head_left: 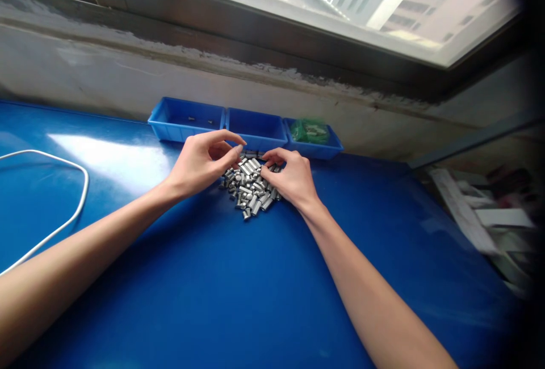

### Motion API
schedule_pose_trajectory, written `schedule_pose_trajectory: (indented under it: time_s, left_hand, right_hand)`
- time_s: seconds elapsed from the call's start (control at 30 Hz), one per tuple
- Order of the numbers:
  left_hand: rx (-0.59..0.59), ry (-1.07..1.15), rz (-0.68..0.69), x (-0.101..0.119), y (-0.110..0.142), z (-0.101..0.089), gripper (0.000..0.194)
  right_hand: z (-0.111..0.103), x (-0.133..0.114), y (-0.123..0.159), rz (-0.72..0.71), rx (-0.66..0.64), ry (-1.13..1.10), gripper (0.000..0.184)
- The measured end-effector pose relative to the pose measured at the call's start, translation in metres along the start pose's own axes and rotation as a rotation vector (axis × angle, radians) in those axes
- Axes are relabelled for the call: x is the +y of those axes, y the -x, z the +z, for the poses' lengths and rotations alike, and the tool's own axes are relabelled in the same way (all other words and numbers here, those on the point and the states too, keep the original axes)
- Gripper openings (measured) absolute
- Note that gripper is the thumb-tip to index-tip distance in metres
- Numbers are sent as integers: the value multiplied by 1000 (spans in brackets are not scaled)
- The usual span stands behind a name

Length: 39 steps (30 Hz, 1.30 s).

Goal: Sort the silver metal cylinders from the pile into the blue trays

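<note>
A heap of small silvery metal cylinders (251,187), some apparently stepped or grooved, lies on the blue tabletop (221,295). At the heap's upper left, my left hand (208,159) is loosely curved, its index finger raised and the thumb tip close to it. Lower fingers of that hand reach down to the pieces and are partly hidden. My right hand (292,176) rests against the heap's right side, with a gap between thumb and index finger. No piece can be made out in either hand.
Behind the heap stand three joined blue bins: the left bin (170,130) holds a few small pieces, and the right bin (315,149) a green plastic bag (309,130). A white cable (85,187) curves across the left side. Beyond are a wall and window; blurred items (502,217) sit far right.
</note>
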State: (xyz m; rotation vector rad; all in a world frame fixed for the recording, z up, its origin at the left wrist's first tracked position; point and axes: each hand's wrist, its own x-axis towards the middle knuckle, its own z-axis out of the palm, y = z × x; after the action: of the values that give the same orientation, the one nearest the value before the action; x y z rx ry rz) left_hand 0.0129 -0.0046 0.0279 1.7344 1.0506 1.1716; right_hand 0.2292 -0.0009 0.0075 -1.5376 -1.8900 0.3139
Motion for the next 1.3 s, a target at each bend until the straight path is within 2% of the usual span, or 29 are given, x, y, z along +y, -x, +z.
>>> schedule_pose_trajectory:
  time_s: [0.37, 0.47, 0.6, 0.8, 1.03, 1.17, 1.23, 1.3]
  left_hand:
    - [-12, 15, 14, 1, 0, 1, 29]
    - [-25, 23, 12, 1, 0, 0, 30]
    - [-73, 33, 4, 1, -1, 0, 34]
    - [-182, 59, 107, -4, 0, 3, 34]
    - [-133, -17, 169, -10, 3, 7, 19]
    - [-129, 56, 83, -9, 1, 4, 22]
    - [-66, 163, -6, -9, -2, -2, 26]
    - [87, 259, -90, -10, -7, -9, 34]
  right_hand:
    - [-7, -6, 3, 2, 151, -107, 20]
    - [-8, -7, 3, 49, 137, -360, 23]
    - [-1, -5, 4, 168, 10, -755, 34]
    - [6, -6, 10, 256, -50, -978, 40]
    - [6, -20, 19, 211, -21, -902, 32]
    - [6, -23, 21, 179, -22, -916, 28]
    - [2, -21, 21, 127, 28, -801, 25]
    - [-3, -19, 21, 31, 96, -544, 19]
